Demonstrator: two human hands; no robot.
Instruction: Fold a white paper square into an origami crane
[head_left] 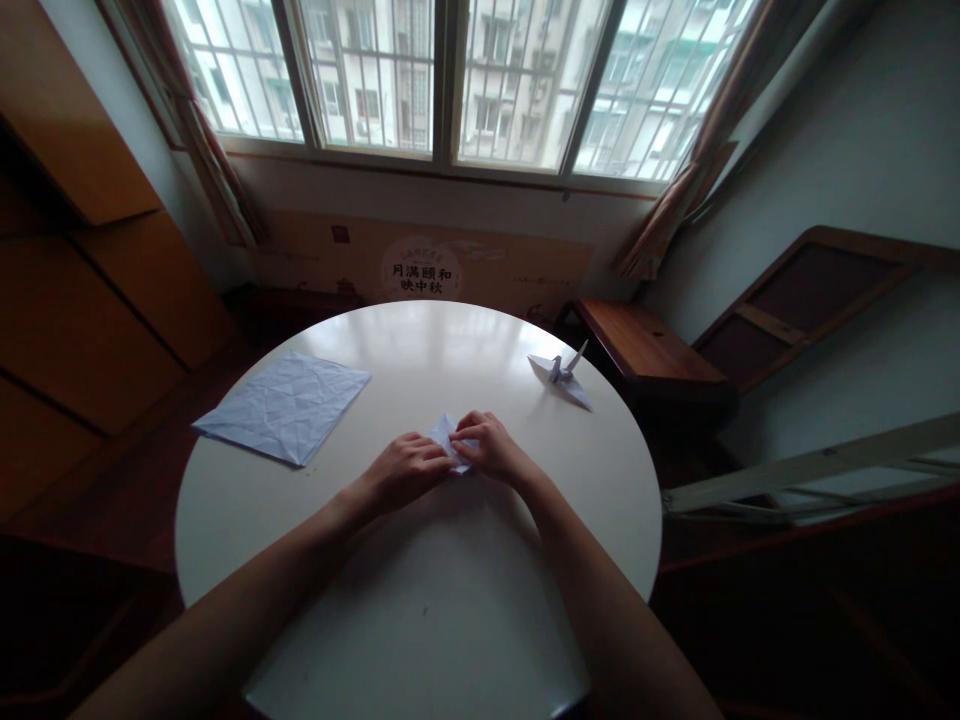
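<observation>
Both of my hands meet at the middle of a round white table [420,600]. Between them lies a small folded piece of pale paper [448,434]. My left hand [405,467] presses on its left side with curled fingers. My right hand [491,446] pinches its right edge, fingers bent over the fold. Most of the paper is hidden under my fingers. A finished paper crane [562,374] stands at the table's far right. A creased square paper sheet [285,405] lies flat at the far left.
A wide barred window [450,80] with curtains fills the far wall. A dark wooden stool or side table [645,350] stands right of the table. Wooden cabinets [82,280] line the left. A framed panel [810,300] leans against the right wall.
</observation>
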